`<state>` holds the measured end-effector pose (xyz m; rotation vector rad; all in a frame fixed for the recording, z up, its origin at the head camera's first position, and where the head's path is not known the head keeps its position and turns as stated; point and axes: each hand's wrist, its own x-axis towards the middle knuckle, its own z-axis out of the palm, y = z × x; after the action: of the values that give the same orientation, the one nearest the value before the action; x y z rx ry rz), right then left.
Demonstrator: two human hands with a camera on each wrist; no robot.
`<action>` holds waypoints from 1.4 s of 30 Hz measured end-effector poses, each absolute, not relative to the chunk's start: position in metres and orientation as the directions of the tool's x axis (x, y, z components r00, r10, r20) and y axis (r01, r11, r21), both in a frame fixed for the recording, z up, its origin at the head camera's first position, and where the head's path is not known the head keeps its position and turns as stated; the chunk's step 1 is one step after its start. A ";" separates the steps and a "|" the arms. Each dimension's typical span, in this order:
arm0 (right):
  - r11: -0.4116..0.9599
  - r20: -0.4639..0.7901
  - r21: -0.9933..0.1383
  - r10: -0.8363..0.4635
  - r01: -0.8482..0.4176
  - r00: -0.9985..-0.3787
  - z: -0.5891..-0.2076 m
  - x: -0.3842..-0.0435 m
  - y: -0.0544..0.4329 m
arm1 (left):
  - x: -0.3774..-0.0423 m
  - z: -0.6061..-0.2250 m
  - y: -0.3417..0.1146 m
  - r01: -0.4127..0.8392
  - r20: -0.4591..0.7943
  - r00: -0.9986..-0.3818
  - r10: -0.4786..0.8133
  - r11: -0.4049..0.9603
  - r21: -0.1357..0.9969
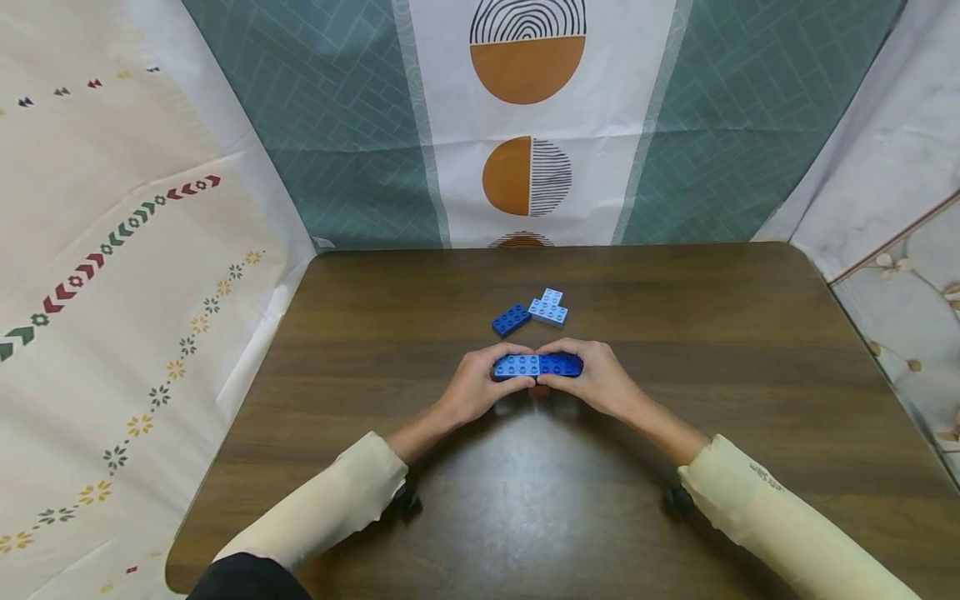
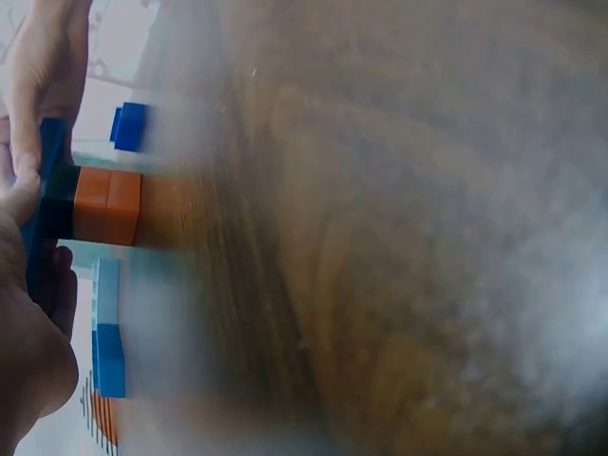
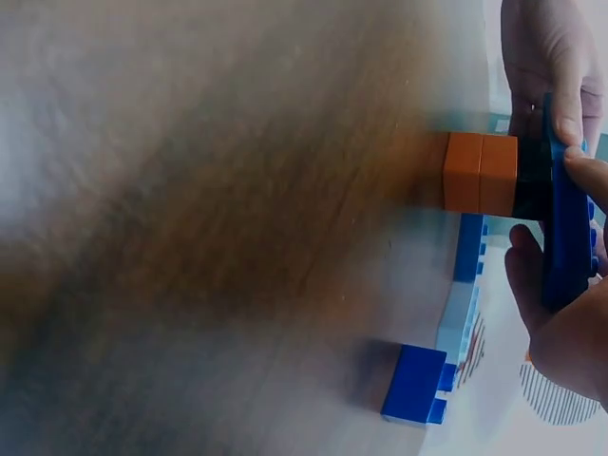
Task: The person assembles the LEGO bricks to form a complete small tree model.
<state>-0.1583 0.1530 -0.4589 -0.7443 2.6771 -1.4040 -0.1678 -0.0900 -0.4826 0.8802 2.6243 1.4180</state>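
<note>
My left hand (image 1: pixel 474 382) holds a light blue toy building brick (image 1: pixel 517 366) by its outer end, thumb on the near side and fingers on the far side. Mirroring it, my right hand (image 1: pixel 602 380) grips a dark blue brick (image 1: pixel 561 364). The two bricks meet end to end, studs up, and both thumbs come close together at the seam. Under that seam is a short column: a very dark brick (image 3: pixel 532 179) on top, then two orange bricks (image 3: pixel 481 173) whose base is right at the table top. Fingers hide part of the blue bricks' sides.
Beyond the hands, a loose dark blue brick (image 1: pixel 511 320) lies on the brown wooden table (image 1: pixel 375 308). Beside it are light blue bricks (image 1: pixel 548 312) set in a stepped shape. Patterned cloth (image 1: pixel 352 125) hangs behind the table's far edge.
</note>
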 end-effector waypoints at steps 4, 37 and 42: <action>0.462 0.169 -0.798 -0.445 -0.387 -0.879 -0.458 -0.162 0.155 | -0.172 -0.484 -0.091 0.472 0.233 -0.836 0.497 0.432 0.769; 0.335 0.064 -0.914 -0.438 -0.229 -0.897 -0.456 -0.172 0.202 | -0.183 -0.480 -0.091 0.447 0.253 -0.844 0.473 0.359 0.819; 0.307 0.067 -0.924 -0.456 -0.227 -0.888 -0.459 -0.169 0.195 | -0.207 -0.478 -0.096 0.409 0.257 -0.886 0.385 0.392 0.824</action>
<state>-0.1690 0.1951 -0.4587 -0.6277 2.3642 -1.6182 -0.2071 -0.0962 -0.4780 0.7535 2.6417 1.5750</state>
